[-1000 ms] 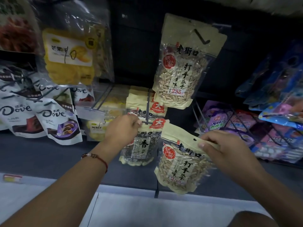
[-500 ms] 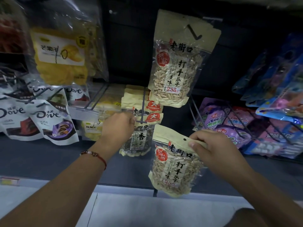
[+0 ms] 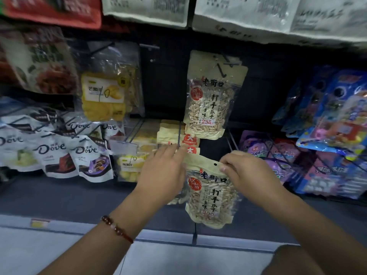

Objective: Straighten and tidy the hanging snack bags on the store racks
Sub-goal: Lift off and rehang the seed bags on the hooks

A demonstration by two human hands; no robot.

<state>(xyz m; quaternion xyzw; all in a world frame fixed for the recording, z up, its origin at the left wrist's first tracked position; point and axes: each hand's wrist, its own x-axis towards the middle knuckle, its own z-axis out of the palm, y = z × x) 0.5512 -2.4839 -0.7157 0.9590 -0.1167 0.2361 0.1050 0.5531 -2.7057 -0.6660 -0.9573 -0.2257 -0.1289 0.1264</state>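
Observation:
A clear bag of pale seeds with a cream header (image 3: 212,197) is off the rack; my right hand (image 3: 246,175) pinches its top edge just right of the punched hole. My left hand (image 3: 164,169) holds the front end of a black peg hook (image 3: 179,135) with its fingertips, and the bag's top left corner touches that hand. Several cream-topped seed bags (image 3: 168,133) hang on this hook behind my left hand. A matching seed bag (image 3: 210,104) hangs tilted on the hook above.
Dove chocolate bags (image 3: 53,153) hang at the left, with yellow dried mango bags (image 3: 105,96) beside them. Purple and blue candy bags (image 3: 327,120) crowd the right. White bags (image 3: 244,14) hang overhead. A grey shelf edge (image 3: 158,237) runs below.
My right hand has lifted the seed bag up and left, so its header now meets my left hand at the hook. The view has tilted upward, showing the top row.

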